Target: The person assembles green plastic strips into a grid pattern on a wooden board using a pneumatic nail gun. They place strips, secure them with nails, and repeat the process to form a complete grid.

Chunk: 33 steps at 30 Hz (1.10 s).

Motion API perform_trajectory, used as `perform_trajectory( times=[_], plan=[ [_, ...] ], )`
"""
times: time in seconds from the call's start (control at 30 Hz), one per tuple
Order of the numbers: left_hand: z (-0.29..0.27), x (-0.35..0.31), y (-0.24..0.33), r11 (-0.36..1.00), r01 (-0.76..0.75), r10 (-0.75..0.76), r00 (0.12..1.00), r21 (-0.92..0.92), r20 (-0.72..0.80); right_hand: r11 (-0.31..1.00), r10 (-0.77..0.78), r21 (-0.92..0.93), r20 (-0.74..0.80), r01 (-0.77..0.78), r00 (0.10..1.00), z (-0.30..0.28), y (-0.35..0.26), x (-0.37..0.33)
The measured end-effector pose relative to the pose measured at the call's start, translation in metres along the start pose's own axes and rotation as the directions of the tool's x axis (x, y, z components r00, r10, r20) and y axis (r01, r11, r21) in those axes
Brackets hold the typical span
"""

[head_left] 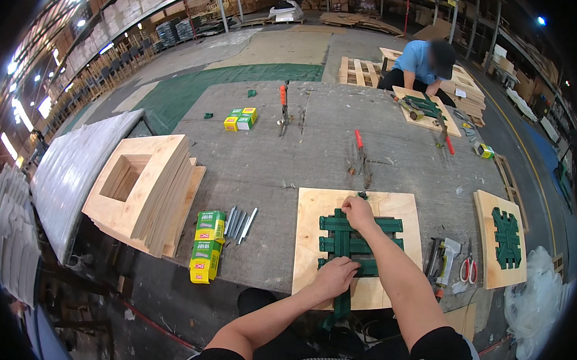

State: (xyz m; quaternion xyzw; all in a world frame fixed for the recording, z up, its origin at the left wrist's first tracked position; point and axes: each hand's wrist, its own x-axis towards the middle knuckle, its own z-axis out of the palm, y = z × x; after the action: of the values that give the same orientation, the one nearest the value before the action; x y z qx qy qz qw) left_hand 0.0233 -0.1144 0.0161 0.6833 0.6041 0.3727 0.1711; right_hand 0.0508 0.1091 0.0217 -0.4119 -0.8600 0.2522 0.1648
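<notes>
On a plywood panel (pixel 308 221) at the bench's (pixel 249 172) near edge, three green crosswise straps (pixel 367 268) lie in place and one lengthwise strap (pixel 340 242) crosses them. The work looks partway: that strap's near end dangles past the panel, and no second lengthwise one shows. The right hand (pixel 358 213) is at its far end, the left hand (pixel 335 276) at the lowest crossing; whether either grip is pinching, I cannot tell.
</notes>
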Motion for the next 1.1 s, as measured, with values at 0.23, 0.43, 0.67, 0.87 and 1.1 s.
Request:
perform_trajectory(
  times=[0.23, 0.43, 0.67, 0.87, 1.1],
  plan=[
    [-0.011, 0.030, -0.019, 0.917, 0.046, -0.011, 0.996, 0.395, -0.090, 0.996, -0.081, -0.023, 0.012, 0.081, 0.997, -0.004, 0.003, 0.006],
    [0.019, 0.018, -0.007, 0.905, -0.046, 0.018, 0.997, 0.422, 0.069, 0.996, -0.089, -0.004, 0.033, 0.089, 0.996, -0.005, 0.011, 0.009],
    [0.016, 0.040, -0.018, 0.937, -0.005, 0.017, 0.999, 0.349, -0.032, 0.996, -0.091, 0.025, 0.026, 0.090, 0.996, -0.006, 0.015, 0.010],
    [-0.006, 0.072, -0.051, 0.856, 0.165, -0.104, 0.983, 0.490, -0.151, 0.996, -0.077, 0.045, 0.034, 0.076, 0.996, -0.006, 0.005, 0.007],
    [0.001, 0.076, -0.055, 0.835, 0.214, -0.160, 0.976, 0.506, -0.149, 0.997, -0.062, 0.050, 0.014, 0.062, 0.998, -0.007, 0.009, 0.007]
  ],
)
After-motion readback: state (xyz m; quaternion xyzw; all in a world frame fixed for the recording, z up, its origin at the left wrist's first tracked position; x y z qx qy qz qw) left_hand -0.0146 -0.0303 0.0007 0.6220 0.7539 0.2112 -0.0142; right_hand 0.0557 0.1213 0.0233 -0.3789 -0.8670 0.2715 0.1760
